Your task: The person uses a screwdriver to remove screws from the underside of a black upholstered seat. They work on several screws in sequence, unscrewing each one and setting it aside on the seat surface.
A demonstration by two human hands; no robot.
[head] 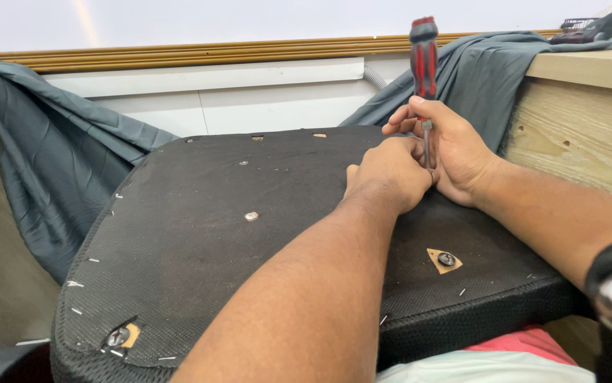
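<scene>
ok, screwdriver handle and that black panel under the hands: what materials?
Screwdriver: handle looks like moulded plastic or rubber, red with black grip strips, slight sheen; the shaft is grey metal. Black panel: seemingly a thin woven or mesh fabric, matte, with fine weave texture, stapled along the edge, pale wood showing through cut-outs around bolts. Both hedged.

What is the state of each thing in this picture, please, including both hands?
Screwdriver: upright, red-and-black handle on top, tip hidden between the hands.
Left hand: closed in a fist around the lower shaft.
Right hand: fingers touching the shaft, partly open.
Seat panel: lying flat, black fabric side up, stapled along the edge.
Bolt: seated in a cut-out of the fabric.
Grey cloth: draped, wrinkled.
</scene>
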